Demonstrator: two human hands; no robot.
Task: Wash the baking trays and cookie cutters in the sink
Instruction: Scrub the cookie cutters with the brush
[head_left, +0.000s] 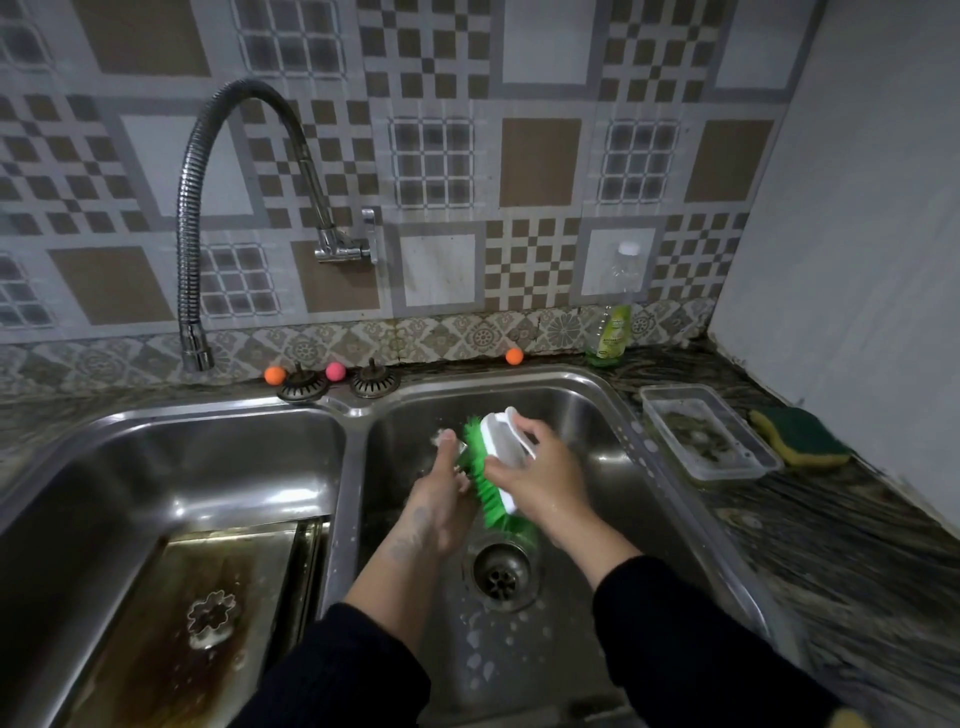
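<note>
Over the right basin (597, 415), the left hand (441, 499) pinches a small cookie cutter (453, 441) while the right hand (540, 478) grips a green-bristled brush (493, 467) against it. At eight o'clock, a stained baking tray (171, 623) (flower cutter (212, 618) on it) lies in the left basin (156, 441).

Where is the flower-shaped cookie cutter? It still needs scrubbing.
In the head view, the flower-shaped cookie cutter lies on the stained baking tray in the left sink basin, lower left, across the divider from both hands.
</note>
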